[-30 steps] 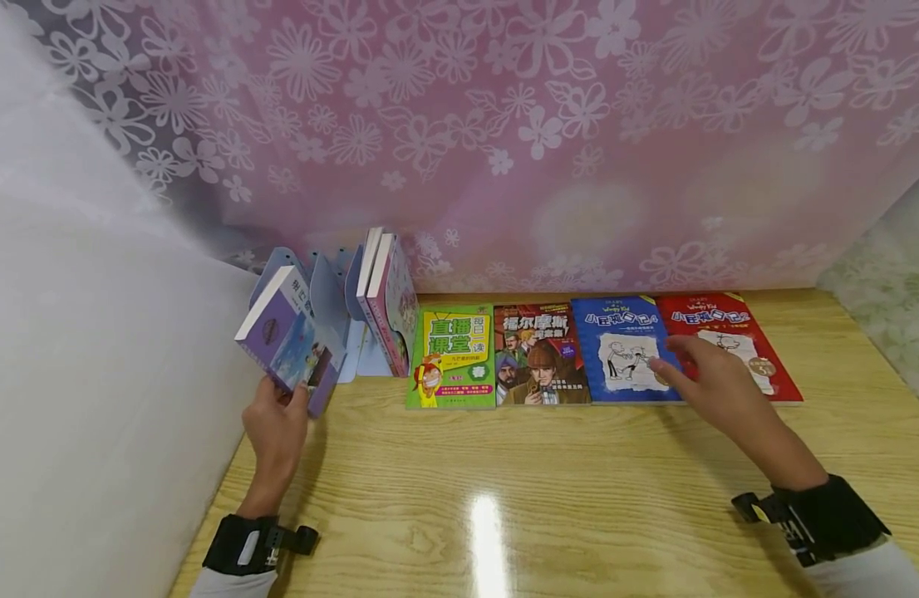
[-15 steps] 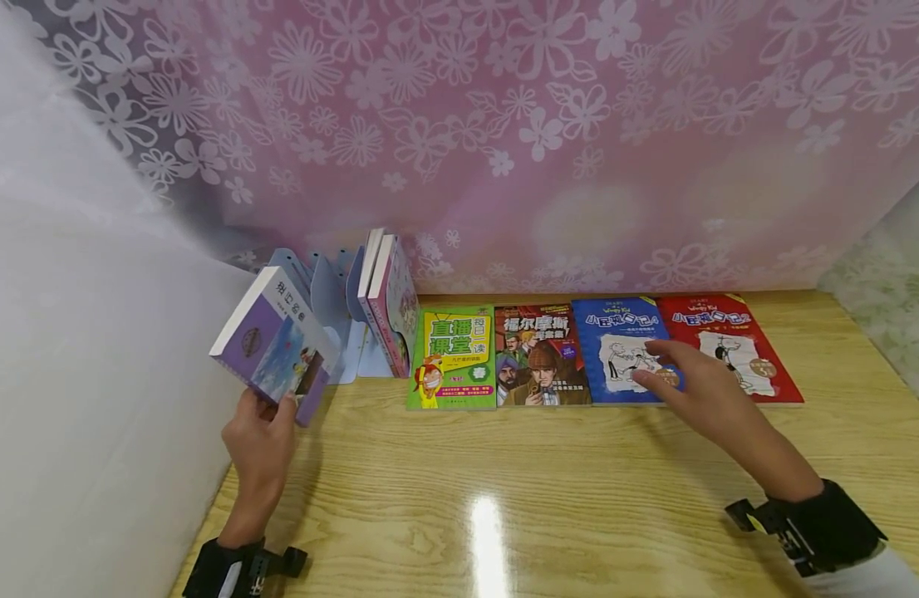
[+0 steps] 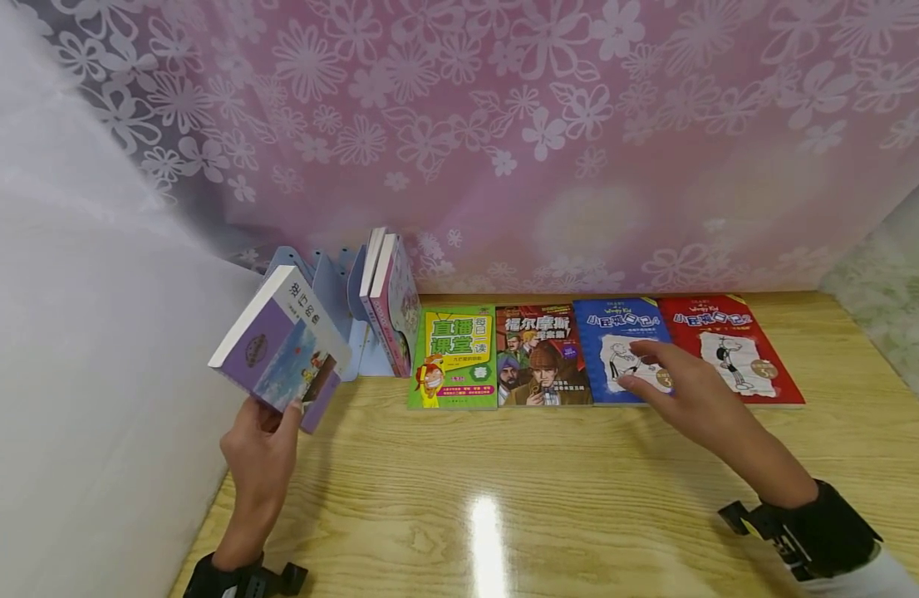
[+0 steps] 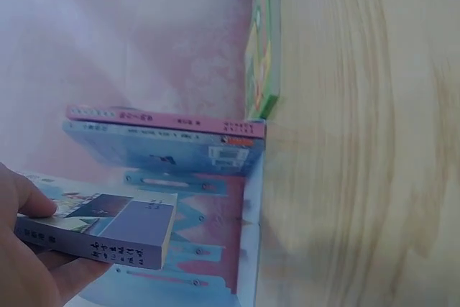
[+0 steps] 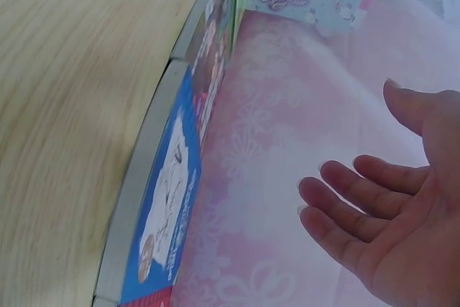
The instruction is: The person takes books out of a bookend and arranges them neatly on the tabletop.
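Left grip (image 3: 259, 457): clamped on the purple book, thumb across the front cover, fingers underneath.
Purple book (image 3: 283, 336): in the left grip and just ahead of it, lifted off the counter, tilted, cover facing up; whether it touches the rack cannot be told.
Rack (image 3: 328, 286): pale blue, standing ahead of the left grip, partly hidden behind the purple book.
Pale book (image 4: 162, 150): upright in the rack, ahead and to the right of the left grip.
Pink book (image 3: 401, 303): upright, right against the pale book, on the side away from the left grip.
Right grip (image 3: 680, 390): thumb and fingers apart, raised above the blue book, clear of it.
Blue book (image 3: 620, 314): flat, cover up, below the right grip and partly hidden by it.
Red book (image 3: 738, 365): flat, just beside the blue book, to the right of the right grip's fingers.
Detective book (image 3: 542, 357): flat, to the left of the right grip, next to the blue book.
Green book (image 3: 455, 361): flat, farther left of the right grip, between the detective book and the pink book.
Counter (image 3: 400, 482): wood-grained, under both grips.
Flowered cloth (image 3: 504, 166): pink, hanging beyond both grips, behind the books.
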{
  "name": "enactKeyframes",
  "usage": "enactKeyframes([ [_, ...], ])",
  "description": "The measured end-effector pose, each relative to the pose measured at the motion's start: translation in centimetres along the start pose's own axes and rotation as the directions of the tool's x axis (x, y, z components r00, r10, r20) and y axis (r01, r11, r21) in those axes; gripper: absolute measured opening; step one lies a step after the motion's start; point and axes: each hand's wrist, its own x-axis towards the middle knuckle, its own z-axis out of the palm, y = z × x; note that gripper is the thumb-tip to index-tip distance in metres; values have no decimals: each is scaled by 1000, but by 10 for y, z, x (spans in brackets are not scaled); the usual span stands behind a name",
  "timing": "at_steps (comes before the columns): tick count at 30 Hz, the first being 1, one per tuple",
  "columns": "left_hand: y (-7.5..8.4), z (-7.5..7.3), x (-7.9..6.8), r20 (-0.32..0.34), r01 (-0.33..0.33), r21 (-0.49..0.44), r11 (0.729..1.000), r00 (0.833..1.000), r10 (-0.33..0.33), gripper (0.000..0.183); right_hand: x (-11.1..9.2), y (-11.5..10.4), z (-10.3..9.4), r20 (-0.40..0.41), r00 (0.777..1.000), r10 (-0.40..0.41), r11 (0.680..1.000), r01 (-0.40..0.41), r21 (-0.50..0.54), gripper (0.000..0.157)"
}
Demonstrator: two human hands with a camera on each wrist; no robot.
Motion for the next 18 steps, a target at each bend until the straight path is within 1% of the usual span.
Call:
enactKeyframes([
  [6, 10, -2, -4, 52, 12, -42, 999, 999, -10, 33, 1, -9, 1, 9, 999, -39, 999, 39, 32, 60],
  [11, 22, -2, -7, 87, 25, -75, 997, 996, -19, 37, 2, -16, 2, 17, 998, -60, 997, 59, 38, 61],
  [18, 38, 2, -10, 154, 16, -139, 990, 988, 6, 38, 3, -26, 2, 36, 996, -88, 995, 86, 50, 61],
])
